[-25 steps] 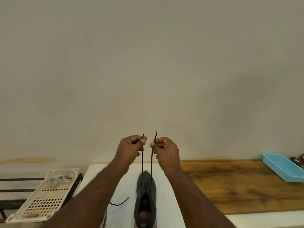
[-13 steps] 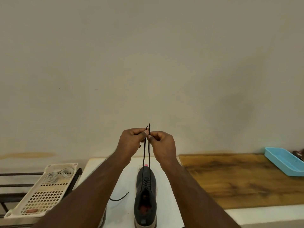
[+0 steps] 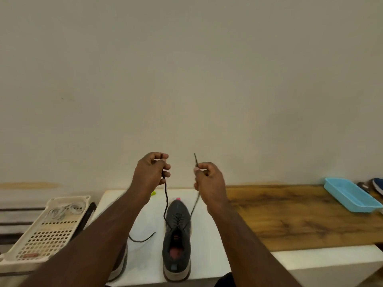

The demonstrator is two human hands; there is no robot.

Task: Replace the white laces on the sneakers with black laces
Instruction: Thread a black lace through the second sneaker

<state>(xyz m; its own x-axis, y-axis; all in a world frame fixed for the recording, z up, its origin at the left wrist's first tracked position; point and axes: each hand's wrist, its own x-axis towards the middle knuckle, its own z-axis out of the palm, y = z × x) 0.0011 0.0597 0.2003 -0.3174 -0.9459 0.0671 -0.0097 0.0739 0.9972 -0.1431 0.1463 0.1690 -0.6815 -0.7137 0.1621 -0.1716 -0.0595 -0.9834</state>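
A: Black lace [image 3: 165,200] runs through the shoe [image 3: 177,239] on the white table [image 3: 209,235]; left hand [image 3: 150,172] and right hand [image 3: 208,181] each pinch an end, raised apart.

B: Evening the ends, I'd judge. Tying comes next.

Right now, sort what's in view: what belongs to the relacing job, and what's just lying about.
Belongs to the job:
- grey sneaker
- black lace, one end held in each hand: left hand, right hand
- second sneaker, mostly hidden
- white laces in the perforated tray

Lying about:
- blue tray
- shoes at far right
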